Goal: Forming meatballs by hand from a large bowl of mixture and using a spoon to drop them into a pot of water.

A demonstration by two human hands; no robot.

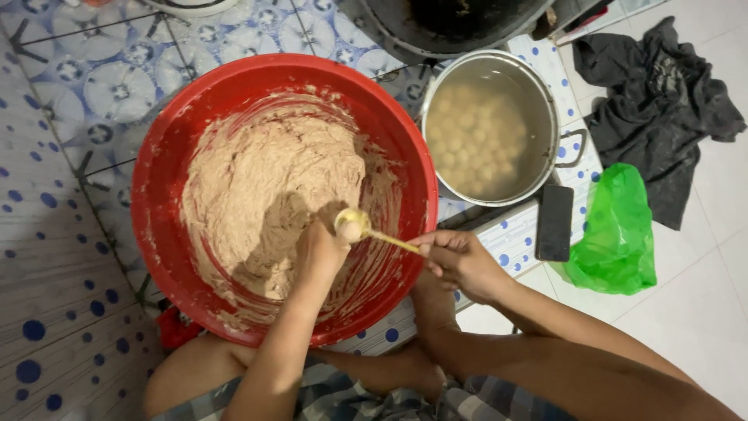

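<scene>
Left hand: my left hand [319,253] rests in pale brown paste [265,187], its grip hidden from me.
Right hand: my right hand [460,261] pinches a brass spoon [366,230] carrying a paste ball.
Basin: round red plastic basin [167,156], left.
Pot: steel pot of floating balls [487,129], far right.

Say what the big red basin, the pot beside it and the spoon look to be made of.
Red basin: likely plastic, with a uniform colour and soft sheen. Pot: metal, probably steel or aluminium, with a bright grey rim. Spoon, held by the right hand: apparently yellowish metal.
</scene>
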